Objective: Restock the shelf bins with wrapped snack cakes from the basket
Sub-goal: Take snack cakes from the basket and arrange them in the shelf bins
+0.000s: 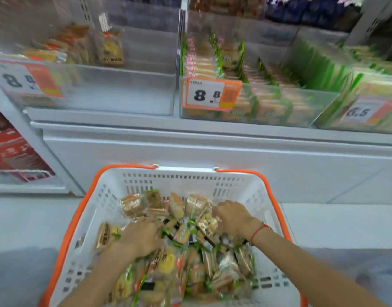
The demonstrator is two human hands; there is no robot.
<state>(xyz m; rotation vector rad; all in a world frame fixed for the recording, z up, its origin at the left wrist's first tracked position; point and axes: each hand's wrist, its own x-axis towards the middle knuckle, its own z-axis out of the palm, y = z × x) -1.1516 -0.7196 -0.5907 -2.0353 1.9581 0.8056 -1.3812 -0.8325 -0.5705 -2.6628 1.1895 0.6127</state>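
The cakes (pixel 186 244) lie heaped in the basket (pixel 190 180), directly under and around both hands. The left hand (pixel 142 237) lies palm-down on the pile's left part, fingers spread towards the middle; it is blurred, and whether it grasps a cake I cannot tell. To its left one brown-wrapped cake (pixel 104 234) stands on edge, just beside the wrist. The right hand (pixel 231 216) is on the pile's far right part, fingers curled down into the wrappers at a pale yellow cake (pixel 207 222); it seems to pinch it, though the hold itself is hidden. A red cord (pixel 258 232) circles that wrist.

Beyond the hands, past the basket's far wall, stands a white cabinet front (pixel 190 151). Above it are clear bins: the left bin (pixel 115 89), ahead of the left hand, holds only a few cakes at its back. The middle bin (pixel 252 100), ahead of the right hand, is packed with rows in pink and green wrappers. The right bin (pixel 356 94) holds green-edged packs. Price tags (pixel 209 95) hang on the fronts.
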